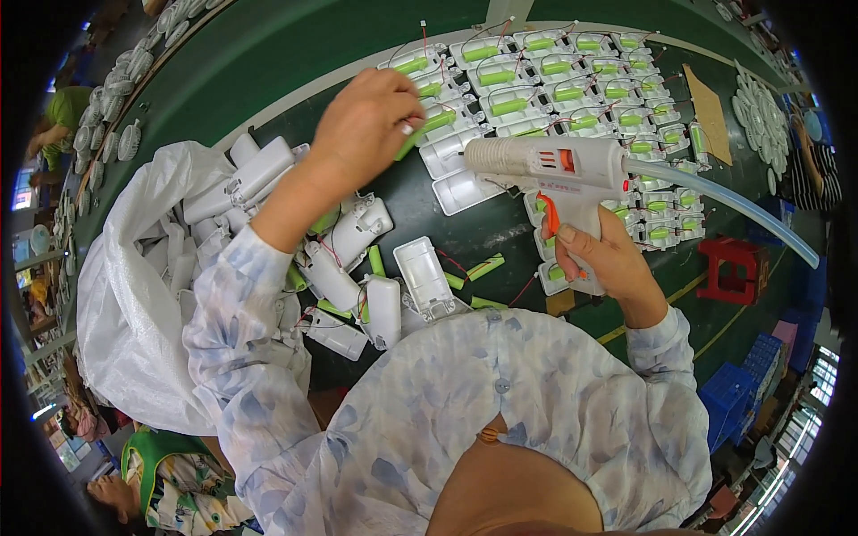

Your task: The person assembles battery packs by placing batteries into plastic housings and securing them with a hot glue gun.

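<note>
In my right hand is a white hot glue gun with an orange trigger, gripped by its handle, its nozzle pointing left. A long clear glue stick sticks out of its back end. My left hand is closed at the left edge of the rows, its fingers pinching a green cylindrical battery with a small white plug beside it. Right below the nozzle lie open white plastic housings with no battery showing in them. Beyond, rows of similar white housings each hold a green battery with thin wires.
A white woven sack full of white housings stands at the left. Loose housings and green batteries lie before me. A red stool and blue crates are at the right. Another person sits at lower left.
</note>
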`<state>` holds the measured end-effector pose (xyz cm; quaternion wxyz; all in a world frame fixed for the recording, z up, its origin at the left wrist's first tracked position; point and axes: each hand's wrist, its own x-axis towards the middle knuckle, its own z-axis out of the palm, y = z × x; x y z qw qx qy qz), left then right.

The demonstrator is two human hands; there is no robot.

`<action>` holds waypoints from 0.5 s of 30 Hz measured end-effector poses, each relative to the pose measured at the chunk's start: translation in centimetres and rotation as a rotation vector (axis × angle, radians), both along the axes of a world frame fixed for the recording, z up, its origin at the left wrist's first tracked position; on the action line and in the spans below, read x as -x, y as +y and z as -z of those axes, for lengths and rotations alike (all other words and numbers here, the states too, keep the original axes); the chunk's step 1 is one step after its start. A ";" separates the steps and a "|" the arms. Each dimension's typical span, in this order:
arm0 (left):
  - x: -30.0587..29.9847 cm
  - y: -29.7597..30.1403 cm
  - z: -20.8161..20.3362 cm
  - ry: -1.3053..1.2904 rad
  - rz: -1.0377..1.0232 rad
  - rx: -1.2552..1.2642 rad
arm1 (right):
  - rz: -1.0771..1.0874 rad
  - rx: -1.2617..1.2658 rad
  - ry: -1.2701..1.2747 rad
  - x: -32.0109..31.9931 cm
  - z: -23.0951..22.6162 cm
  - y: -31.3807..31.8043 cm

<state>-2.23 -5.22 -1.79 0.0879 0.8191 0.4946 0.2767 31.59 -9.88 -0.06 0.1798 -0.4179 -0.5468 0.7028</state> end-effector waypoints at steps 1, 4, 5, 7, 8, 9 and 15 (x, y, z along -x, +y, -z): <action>-0.9 0.2 0.2 0.002 0.002 0.000 | 0.010 0.004 0.013 -0.1 0.1 -0.1; -2.9 0.9 1.1 0.002 0.074 -0.153 | 0.090 0.030 0.102 0.3 -0.3 -0.7; -3.4 1.0 1.3 0.002 0.078 -0.152 | 0.094 0.030 0.103 0.2 -0.4 -0.8; -4.1 1.0 1.6 0.084 0.057 -0.129 | 0.084 0.045 0.113 -0.1 -0.4 -1.0; -4.3 1.1 2.0 0.116 0.068 -0.103 | 0.088 0.046 0.115 -0.1 -0.4 -1.1; -4.5 1.1 2.2 0.118 0.071 -0.101 | 0.095 0.037 0.110 -0.1 -0.4 -1.2; -5.6 1.2 3.1 0.169 0.057 -0.083 | 0.095 0.029 0.095 -0.4 -0.4 -1.5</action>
